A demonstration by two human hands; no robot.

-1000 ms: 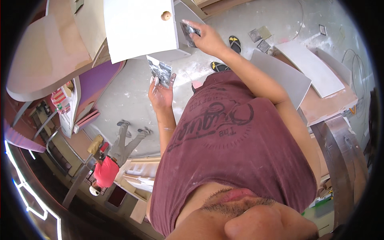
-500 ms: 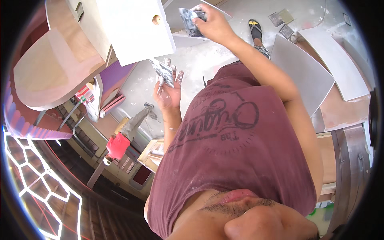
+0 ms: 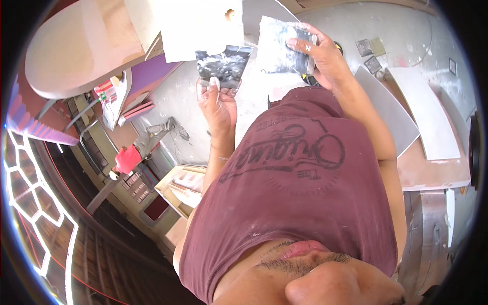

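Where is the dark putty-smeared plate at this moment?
In the head view, the dark plate is top centre, held up by the left hand, just below the white cabinet panel.

Since a second ago the left hand (image 3: 217,104) has lifted its smeared scraper blade (image 3: 222,65) up beside the white panel (image 3: 201,25), while the right hand (image 3: 320,56) now presses its wide blade (image 3: 279,46) flat, nearer the left one.
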